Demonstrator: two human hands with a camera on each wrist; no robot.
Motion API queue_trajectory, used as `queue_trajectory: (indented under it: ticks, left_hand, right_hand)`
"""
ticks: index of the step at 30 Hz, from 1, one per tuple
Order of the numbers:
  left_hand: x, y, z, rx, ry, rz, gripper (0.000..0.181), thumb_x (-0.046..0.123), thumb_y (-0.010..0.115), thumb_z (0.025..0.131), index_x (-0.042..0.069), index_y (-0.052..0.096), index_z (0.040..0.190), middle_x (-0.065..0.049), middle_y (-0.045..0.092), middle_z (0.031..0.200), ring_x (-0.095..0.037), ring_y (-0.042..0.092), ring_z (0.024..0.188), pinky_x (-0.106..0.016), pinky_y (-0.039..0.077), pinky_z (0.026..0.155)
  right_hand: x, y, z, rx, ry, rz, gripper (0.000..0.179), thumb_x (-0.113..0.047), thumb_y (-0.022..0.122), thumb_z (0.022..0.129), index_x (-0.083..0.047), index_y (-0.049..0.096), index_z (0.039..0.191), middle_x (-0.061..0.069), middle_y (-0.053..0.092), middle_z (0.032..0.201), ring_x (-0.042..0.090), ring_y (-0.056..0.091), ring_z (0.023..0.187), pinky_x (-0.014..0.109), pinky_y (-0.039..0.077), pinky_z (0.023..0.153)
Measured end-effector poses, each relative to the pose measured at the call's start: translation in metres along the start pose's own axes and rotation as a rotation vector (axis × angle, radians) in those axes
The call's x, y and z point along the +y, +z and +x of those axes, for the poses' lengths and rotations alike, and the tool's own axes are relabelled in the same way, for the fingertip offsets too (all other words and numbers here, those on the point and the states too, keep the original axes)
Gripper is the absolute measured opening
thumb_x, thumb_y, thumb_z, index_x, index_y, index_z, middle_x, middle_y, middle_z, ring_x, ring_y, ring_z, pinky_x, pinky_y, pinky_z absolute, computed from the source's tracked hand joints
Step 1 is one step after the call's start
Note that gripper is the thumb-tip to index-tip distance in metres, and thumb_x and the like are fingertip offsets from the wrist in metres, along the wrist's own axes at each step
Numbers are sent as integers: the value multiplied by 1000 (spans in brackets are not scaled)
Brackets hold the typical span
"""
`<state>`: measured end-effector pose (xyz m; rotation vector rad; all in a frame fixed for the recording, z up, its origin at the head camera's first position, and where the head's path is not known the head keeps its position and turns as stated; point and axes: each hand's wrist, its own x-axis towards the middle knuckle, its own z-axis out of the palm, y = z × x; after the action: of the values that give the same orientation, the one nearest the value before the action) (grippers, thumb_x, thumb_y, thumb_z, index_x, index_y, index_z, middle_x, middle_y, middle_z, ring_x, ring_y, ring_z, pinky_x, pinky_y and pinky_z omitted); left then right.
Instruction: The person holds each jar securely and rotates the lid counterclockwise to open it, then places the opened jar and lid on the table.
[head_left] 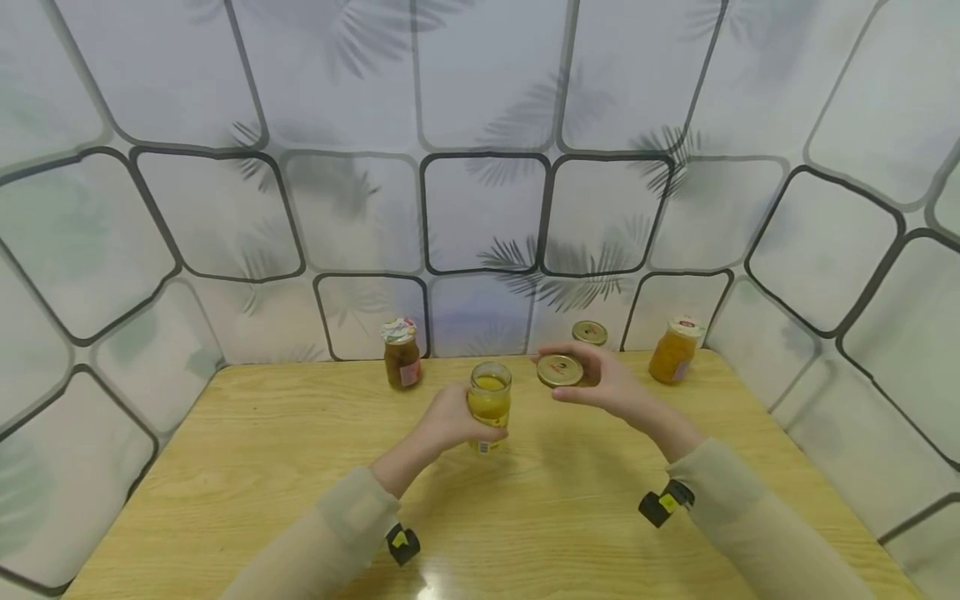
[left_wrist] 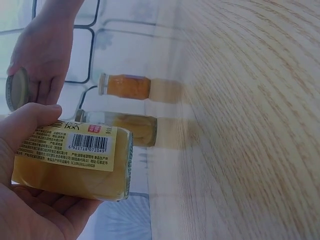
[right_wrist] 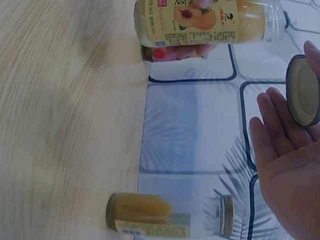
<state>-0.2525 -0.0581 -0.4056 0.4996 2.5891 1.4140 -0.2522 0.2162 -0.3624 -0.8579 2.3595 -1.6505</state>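
Observation:
My left hand (head_left: 454, 419) grips an uncovered glass jar (head_left: 489, 403) of yellow fruit, raised above the table. Its label (right_wrist: 197, 20) in the right wrist view pictures peaches. To the right of the jar's mouth, my right hand (head_left: 617, 385) holds a gold metal lid (head_left: 560, 370) by its rim between thumb and fingers. The lid is apart from the jar, and its pale underside (right_wrist: 303, 91) shows in the right wrist view. Behind the right hand stands another peach jar with its gold lid on (head_left: 589, 332); the hand hides its body in the head view.
A jar with dark brown contents (head_left: 402, 364) and a patterned cover stands at the back of the wooden table (head_left: 247, 467). At the back right is a jar of orange fruit (head_left: 672, 354) with a pale lid. A patterned wall (head_left: 480, 208) rises behind the table.

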Motion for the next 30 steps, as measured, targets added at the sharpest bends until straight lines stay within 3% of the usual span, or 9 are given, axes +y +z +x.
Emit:
queue_trajectory:
  ticks: [8,11,16,25,30]
  left_hand:
    - [-1,2,5,10,10,-7,41,15,95,72,2,72,103,-8,77,94,-15,68,82,-31,59,78]
    - [0,4,8,6,5,-31,44,15,95,73,3,71,107,-8,77,97,-16,68,85,-33,60,82]
    - [4,7,12,-2,12,-29,43,16,96,74,4,72,107,-8,77,97,-15,68,84,-33,60,81]
    - [6,8,17,0,7,-31,42,16,95,74,3,72,108,-8,77,96,-15,67,82,-31,59,78]
    - [6,12,23,0,28,-24,45,18,95,75,3,72,111,-9,77,101,-15,68,87,-34,60,83]
  right_hand:
    - [15,-13,-19,36,-11,-28,57,-2,75,97,4,52,150,22,59,150,-1,63,125,22,59,97]
    - [22,-18,-28,58,-3,-47,56,-2,74,98,5,52,149,15,60,149,-3,62,125,21,58,97]
    - [32,-25,-42,85,-3,-63,53,0,72,98,9,52,146,-7,64,140,-5,62,122,21,60,93]
    - [53,-37,-70,79,-19,-35,50,4,67,100,-10,59,147,-17,66,140,-5,64,121,19,59,92]
    - [62,-42,-83,81,-10,-44,51,6,68,99,-10,59,147,-17,67,140,-7,64,120,18,60,90]
